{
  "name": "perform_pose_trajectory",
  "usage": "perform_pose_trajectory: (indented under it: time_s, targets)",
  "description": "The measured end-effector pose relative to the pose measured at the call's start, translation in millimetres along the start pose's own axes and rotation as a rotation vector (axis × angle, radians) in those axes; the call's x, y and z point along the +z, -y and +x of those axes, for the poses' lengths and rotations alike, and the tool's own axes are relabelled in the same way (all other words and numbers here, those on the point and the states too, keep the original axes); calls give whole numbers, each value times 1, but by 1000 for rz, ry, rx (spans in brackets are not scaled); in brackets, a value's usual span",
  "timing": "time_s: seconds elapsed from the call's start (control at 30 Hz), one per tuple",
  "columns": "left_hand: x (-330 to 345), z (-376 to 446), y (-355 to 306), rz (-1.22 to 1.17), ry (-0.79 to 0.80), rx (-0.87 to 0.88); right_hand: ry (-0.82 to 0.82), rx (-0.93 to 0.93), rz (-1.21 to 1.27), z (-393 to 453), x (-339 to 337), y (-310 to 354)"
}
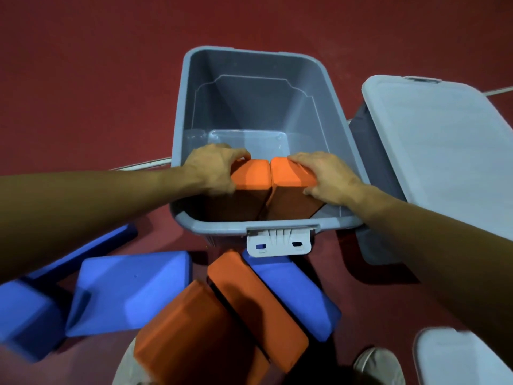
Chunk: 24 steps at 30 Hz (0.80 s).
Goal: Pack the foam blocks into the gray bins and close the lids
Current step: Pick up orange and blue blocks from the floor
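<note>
Fingers of both hands (215, 169) (326, 176) curl over orange blocks (251, 176), bases hidden inside gray bin (344, 140).

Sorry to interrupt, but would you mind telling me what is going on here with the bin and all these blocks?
A person is packing foam blocks into an open gray bin. The left hand grips one orange block and the right hand grips another, standing them side by side at the bin's near end. The rest of the bin shows bare. More orange blocks and blue blocks lie on the red floor. A second bin beside it has its lid on.
</note>
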<state>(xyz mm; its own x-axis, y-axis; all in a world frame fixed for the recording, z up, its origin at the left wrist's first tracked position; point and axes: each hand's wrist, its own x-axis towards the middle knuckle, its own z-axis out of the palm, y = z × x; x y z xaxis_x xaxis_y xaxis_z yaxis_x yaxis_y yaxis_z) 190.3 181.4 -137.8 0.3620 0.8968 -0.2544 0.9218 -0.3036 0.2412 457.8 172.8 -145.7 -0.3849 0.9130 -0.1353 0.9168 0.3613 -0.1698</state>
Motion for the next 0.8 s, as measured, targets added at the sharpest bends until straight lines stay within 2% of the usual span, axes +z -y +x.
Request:
perform_pose_trajectory:
  time_s: [0.23, 0.8]
  targets:
    - [0, -3, 0, 9, -2, 10, 20, -19, -29, 1, 3, -1]
    - [1, 0, 3, -17, 0, -17, 57, 64, 59, 11, 6, 1]
